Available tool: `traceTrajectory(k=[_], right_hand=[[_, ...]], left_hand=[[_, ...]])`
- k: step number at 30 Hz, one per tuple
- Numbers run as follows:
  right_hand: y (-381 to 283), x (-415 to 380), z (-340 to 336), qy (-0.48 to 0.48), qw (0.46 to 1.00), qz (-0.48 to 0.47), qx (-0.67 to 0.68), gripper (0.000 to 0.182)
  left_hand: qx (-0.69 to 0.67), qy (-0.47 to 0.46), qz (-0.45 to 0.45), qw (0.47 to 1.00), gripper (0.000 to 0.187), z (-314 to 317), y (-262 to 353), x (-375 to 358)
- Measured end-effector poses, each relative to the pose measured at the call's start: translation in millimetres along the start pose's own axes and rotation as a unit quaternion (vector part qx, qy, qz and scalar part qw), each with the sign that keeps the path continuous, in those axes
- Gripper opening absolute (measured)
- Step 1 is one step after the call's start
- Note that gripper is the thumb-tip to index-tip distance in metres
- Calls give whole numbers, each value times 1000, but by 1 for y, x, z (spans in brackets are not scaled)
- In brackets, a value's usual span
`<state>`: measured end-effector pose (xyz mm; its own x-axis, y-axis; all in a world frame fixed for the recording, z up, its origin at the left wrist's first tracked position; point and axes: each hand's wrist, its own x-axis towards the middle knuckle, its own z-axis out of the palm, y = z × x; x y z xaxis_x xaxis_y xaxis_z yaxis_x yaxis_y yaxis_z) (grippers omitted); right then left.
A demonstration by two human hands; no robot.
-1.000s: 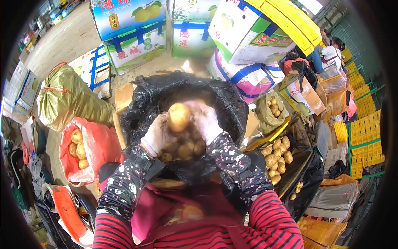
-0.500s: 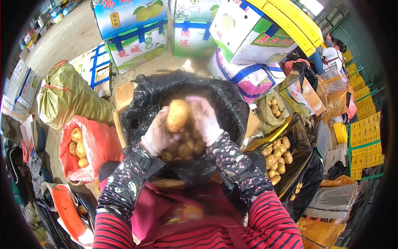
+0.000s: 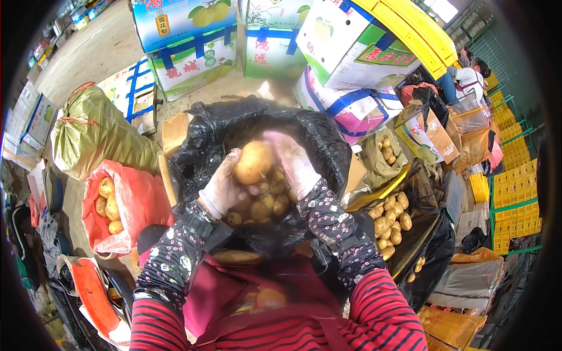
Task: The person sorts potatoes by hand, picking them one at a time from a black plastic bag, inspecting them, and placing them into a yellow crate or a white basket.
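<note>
A large yellow potato (image 3: 253, 162) is held up over a black plastic bag (image 3: 205, 140) that holds several smaller potatoes (image 3: 268, 202). My left hand (image 3: 221, 188), in a pale glove, cups the potato from below and from the left. My right hand (image 3: 291, 162), also gloved, rests its fingers against the potato's right side. Both forearms wear dark flowered sleeves over red striped ones.
A red bag with potatoes (image 3: 120, 205) lies at the left, below a tied green sack (image 3: 93, 137). Another black bag of potatoes (image 3: 393, 225) sits at the right. Fruit cartons (image 3: 193, 50) stand behind. A person (image 3: 465, 76) crouches far right near yellow crates (image 3: 515, 205).
The potato has turned slightly between my hands and stays at about the same height. The view has shifted a little.
</note>
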<state>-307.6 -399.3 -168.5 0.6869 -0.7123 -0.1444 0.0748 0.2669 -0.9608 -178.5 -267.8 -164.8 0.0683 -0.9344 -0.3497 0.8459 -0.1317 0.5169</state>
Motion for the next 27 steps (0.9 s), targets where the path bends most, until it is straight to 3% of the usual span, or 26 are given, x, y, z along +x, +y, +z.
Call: traceTrajectory(k=[1, 4, 8, 11, 14, 15, 18, 21, 27], right_hand=[[-6, -6, 3, -86, 995, -33, 36, 57], [-2, -9, 9, -161, 987, 0, 11, 67], [-17, -21, 22, -107, 989, 47, -89, 66], [9, -7, 10, -85, 973, -81, -200, 61], [-3, -9, 7, -92, 995, -29, -25, 57], [-20, -14, 11, -49, 995, 67, 57, 54], [-12, -5, 1, -69, 989, 79, 104, 56], [1, -7, 4, -93, 995, -23, -10, 60], [-6, -9, 6, -70, 994, 31, 82, 64]], left_hand=[[-23, 29, 7, 999, 51, 3, -2, 1], [15, 10, -16, 1000, 49, -10, 0, 0], [35, 2, 5, 999, 48, -35, -7, 10], [52, 19, 13, 998, 48, -29, -4, 7], [51, 1, 9, 999, 49, -29, -2, 7], [56, -10, 11, 998, 49, -29, 0, 7], [61, -23, 12, 998, 49, -27, 2, 6], [50, -39, 10, 998, 47, -26, 4, 6], [69, -14, 34, 997, 42, -24, 4, 5]])
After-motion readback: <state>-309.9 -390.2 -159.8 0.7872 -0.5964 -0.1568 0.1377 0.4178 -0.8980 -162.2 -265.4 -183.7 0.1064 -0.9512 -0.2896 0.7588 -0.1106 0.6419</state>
